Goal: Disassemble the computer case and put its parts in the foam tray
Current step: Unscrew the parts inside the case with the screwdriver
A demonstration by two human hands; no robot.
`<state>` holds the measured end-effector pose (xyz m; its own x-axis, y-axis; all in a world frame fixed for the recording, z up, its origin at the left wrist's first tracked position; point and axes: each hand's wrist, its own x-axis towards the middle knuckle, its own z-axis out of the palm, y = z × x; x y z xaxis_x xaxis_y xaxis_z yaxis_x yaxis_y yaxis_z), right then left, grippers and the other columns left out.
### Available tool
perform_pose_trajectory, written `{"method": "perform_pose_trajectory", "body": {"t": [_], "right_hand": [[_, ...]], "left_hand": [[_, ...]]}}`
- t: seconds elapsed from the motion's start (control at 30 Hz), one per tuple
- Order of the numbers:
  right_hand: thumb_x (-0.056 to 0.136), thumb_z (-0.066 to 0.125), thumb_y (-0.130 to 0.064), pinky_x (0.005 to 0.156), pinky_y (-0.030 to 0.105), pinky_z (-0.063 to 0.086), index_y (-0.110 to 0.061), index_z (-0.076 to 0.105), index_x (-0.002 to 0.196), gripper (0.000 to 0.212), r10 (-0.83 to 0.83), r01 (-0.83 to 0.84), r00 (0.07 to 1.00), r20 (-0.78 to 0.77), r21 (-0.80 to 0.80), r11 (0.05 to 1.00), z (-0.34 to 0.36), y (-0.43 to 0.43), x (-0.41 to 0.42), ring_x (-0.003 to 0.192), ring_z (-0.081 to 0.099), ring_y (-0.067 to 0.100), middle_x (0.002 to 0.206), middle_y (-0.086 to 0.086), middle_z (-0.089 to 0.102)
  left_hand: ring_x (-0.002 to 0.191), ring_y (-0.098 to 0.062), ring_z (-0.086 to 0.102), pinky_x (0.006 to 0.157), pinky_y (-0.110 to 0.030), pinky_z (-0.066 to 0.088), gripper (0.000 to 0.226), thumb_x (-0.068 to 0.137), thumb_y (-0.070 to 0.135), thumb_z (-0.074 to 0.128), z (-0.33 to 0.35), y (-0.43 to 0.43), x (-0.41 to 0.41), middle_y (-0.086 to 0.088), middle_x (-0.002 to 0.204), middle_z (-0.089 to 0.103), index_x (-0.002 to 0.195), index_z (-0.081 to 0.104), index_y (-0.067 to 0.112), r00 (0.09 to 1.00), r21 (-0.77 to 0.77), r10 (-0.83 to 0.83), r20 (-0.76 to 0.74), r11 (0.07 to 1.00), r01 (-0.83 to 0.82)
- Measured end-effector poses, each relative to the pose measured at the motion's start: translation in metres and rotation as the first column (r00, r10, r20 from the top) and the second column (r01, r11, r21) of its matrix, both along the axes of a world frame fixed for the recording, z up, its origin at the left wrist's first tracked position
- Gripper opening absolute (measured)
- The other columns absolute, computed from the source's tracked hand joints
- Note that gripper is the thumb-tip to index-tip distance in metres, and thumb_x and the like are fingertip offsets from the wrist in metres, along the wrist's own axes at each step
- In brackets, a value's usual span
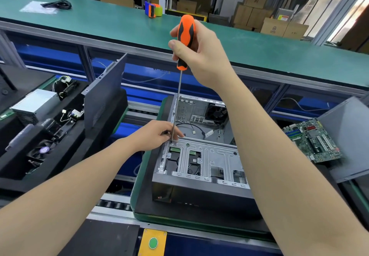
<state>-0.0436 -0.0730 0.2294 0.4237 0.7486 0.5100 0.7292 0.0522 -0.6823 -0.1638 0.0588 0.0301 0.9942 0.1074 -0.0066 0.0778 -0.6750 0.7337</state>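
An open computer case [199,191] lies on a green-edged pallet in the centre, its silver drive cage [207,162] facing up. My right hand [201,56] grips the orange and black handle of a long screwdriver [184,44], held upright with its tip at the cage's back left corner. My left hand [157,134] pinches the thin shaft just above that tip. To the left stands the black foam tray [18,168] holding a power supply [34,104], a fan [43,152], cables and an upright side panel [103,94].
A green motherboard [313,140] and a grey panel [347,138] lie at the right. A green-topped bench [99,22] runs across the back with a black cable and coloured tape rolls. A yellow box with a green button [153,242] sits at the front edge.
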Motion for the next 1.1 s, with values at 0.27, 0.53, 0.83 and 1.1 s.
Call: {"method": "perform_pose_trajectory", "body": {"t": [0.27,0.53,0.83,1.1], "right_hand": [[0.104,0.052,-0.015,0.049,0.032,0.027,-0.010,0.048,0.079,0.027,0.214,-0.023,0.729,-0.650,0.290,0.957,-0.006,0.024,-0.024,0.052,0.026,0.020,0.063,0.005,0.027],[0.108,0.037,-0.056,0.043,0.024,0.015,-0.013,0.038,0.059,0.065,0.256,-0.128,0.616,-0.745,0.226,0.966,-0.001,0.024,-0.009,0.042,0.013,0.018,0.053,0.003,0.017],[0.096,0.034,-0.055,0.044,0.027,0.001,-0.015,0.043,0.051,0.061,0.495,-0.553,0.352,-0.795,0.250,0.795,0.001,0.026,0.020,0.035,0.012,0.013,0.044,-0.001,0.018],[0.102,0.040,-0.049,0.045,0.026,0.031,-0.006,0.056,0.077,0.052,0.433,-0.467,0.460,-0.775,0.203,0.861,0.008,0.033,0.018,0.041,0.037,0.019,0.057,0.008,0.047]], "left_hand": [[0.139,-0.007,0.039,0.119,-0.031,0.023,0.045,0.097,0.023,0.056,-0.001,0.006,0.021,0.014,0.146,0.049,0.139,0.054,0.038,0.973,0.216,-0.150,-0.176,0.958,0.187],[0.154,-0.007,0.011,0.118,-0.033,0.011,0.044,0.104,0.036,0.054,-0.019,0.005,0.021,0.005,0.170,0.014,0.148,0.049,0.037,0.980,0.192,-0.116,-0.163,0.970,0.147],[0.151,0.009,-0.005,0.123,-0.040,0.005,0.043,0.108,0.033,0.041,-0.032,0.000,0.021,0.005,0.167,0.017,0.151,0.046,0.035,0.989,0.229,-0.117,-0.084,0.964,0.134],[0.152,0.010,0.001,0.127,-0.042,0.006,0.045,0.108,0.027,0.043,-0.036,0.000,0.021,0.026,0.114,0.048,0.148,0.047,0.048,0.993,0.101,-0.092,-0.069,0.990,0.099]]}}
